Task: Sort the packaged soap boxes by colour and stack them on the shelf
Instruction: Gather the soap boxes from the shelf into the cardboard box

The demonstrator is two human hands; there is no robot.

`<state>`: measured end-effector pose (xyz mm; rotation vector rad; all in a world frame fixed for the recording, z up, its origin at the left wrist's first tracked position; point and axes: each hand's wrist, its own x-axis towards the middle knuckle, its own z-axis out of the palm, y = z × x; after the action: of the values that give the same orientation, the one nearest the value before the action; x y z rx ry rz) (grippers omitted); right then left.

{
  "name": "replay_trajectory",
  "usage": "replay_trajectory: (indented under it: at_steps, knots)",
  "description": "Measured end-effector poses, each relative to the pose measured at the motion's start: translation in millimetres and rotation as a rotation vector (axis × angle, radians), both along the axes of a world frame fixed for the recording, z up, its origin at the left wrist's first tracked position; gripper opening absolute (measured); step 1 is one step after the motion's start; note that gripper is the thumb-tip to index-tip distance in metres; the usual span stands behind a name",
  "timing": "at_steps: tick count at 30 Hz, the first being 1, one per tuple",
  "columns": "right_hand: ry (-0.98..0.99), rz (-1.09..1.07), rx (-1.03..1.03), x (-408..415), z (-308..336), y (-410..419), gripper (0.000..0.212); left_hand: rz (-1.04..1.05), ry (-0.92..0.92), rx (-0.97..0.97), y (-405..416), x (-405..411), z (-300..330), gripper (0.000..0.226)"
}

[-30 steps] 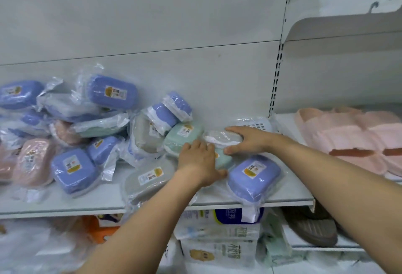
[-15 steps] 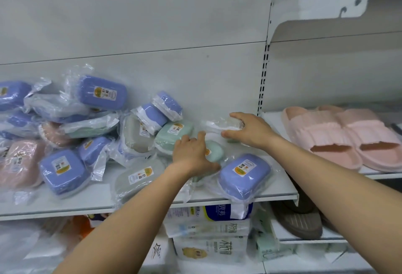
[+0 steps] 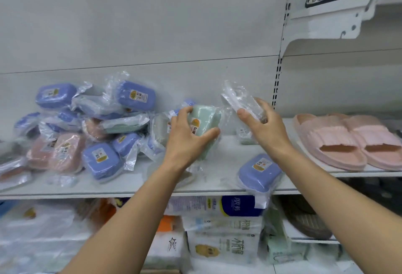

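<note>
Since 0.5 s ago both hands have lifted pkgs off the shelf (image 3: 217,182). Head view: left hand (image 3: 188,136) grips green soap box (image 3: 205,121), tilted, above shelf; right hand (image 3: 264,123) pinches clear-wrapped white box (image 3: 238,99), raised. Bare shelf space below btwn mixed pile (image 3: 91,130) & blue box (image 3: 260,172) at front edge.

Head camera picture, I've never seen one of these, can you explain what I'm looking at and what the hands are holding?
The camera sits on a person's head, looking forward and down, so both bare arms reach in from below. The left hand grips a mint green soap box in clear wrap. The right hand holds a clear-wrapped white soap box tilted above the shelf. On the shelf lie a pile of wrapped blue, pink and green boxes, one blue box near the front edge, and pink slippers to the right.
</note>
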<state>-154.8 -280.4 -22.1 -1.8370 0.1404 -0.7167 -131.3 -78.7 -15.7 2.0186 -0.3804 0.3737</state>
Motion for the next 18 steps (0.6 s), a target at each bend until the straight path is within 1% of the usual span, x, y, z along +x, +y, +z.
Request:
replay_trajectory:
  at_steps: [2, 4, 7, 11, 14, 18]
  knots:
    - [-0.012, -0.011, -0.05, -10.6, 2.8, 28.5, 0.074, 0.071, -0.068, 0.022, 31.6, -13.1, 1.4, 0.083]
    - [-0.049, -0.022, -0.138, -20.2, 5.9, 62.8, 0.071, 0.158, -0.132, 0.093, 74.6, -27.8, 1.1, 0.085]
    - [-0.104, 0.052, -0.221, -34.0, 5.2, 129.4, 0.068, 0.256, -0.179, 0.147, 156.6, -53.7, -3.2, 0.084]
    - [-0.119, 0.196, -0.247, -51.0, -13.1, 242.0, 0.067, 0.395, -0.17, 0.182, 285.1, -93.7, -13.8, 0.084]
    - [-0.134, 0.262, -0.299, -66.9, -29.4, 346.6, 0.066, 0.492, -0.122, 0.237, 392.0, -124.8, -24.3, 0.087]
    - [-0.111, 0.347, -0.297, -87.8, -54.6, 492.6, 0.068, 0.558, -0.078, 0.271, 527.8, -162.1, -33.2, 0.086]
